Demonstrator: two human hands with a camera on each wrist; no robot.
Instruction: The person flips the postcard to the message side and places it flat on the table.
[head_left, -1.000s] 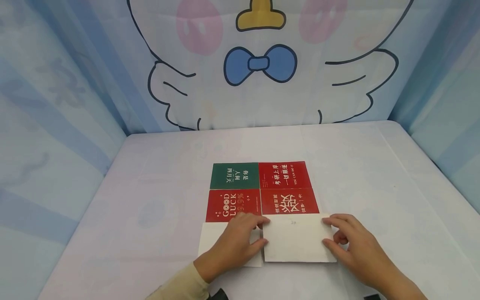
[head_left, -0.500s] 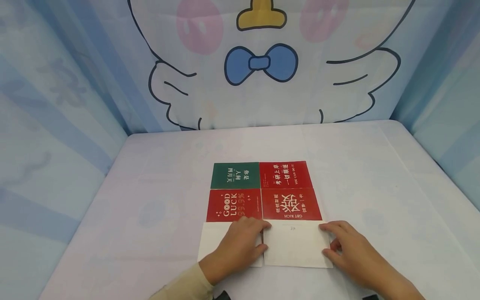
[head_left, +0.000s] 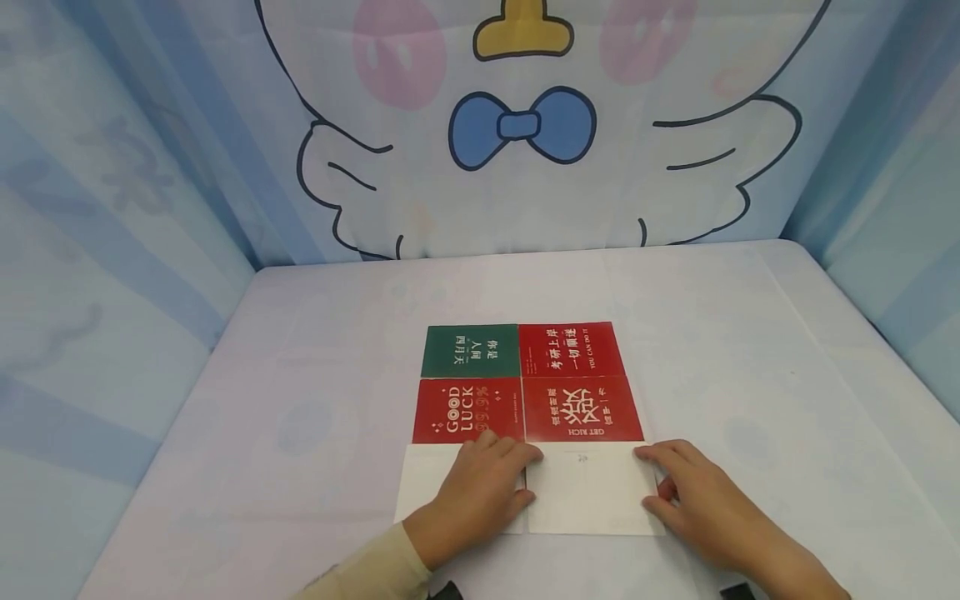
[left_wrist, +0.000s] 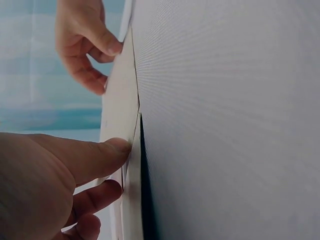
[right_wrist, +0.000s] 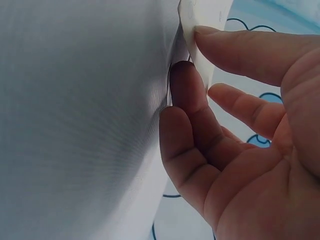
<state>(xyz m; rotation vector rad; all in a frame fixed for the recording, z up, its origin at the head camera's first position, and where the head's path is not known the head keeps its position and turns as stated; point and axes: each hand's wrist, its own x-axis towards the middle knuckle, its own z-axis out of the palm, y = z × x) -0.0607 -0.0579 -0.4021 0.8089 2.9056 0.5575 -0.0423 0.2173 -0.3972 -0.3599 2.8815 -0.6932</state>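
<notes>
In the head view, a blank white card [head_left: 588,500] with a small faint mark lies at the front right of a card grid. My right hand [head_left: 697,496] pinches its right edge; in the right wrist view, the thumb is on top of the card [right_wrist: 202,55] and a fingertip is under its edge. My left hand [head_left: 476,492] rests across another white card [head_left: 423,475] on the left, its thumb and forefinger touching the seam between the two. Behind the white cards are two red cards, one reading GOOD LUCK [head_left: 453,412] and one GET RICH [head_left: 585,408].
A green card [head_left: 471,350] and another red card [head_left: 572,350] form the back row. All lie on a pale cloth-covered table [head_left: 300,467]. A cartoon-printed curtain [head_left: 517,208] hangs behind the table, with blue curtains at both sides.
The right white card has come slightly toward me, off the GET RICH card, and now lines up with the left white card. Both hands moved with it a little, then stayed nearly still.
</notes>
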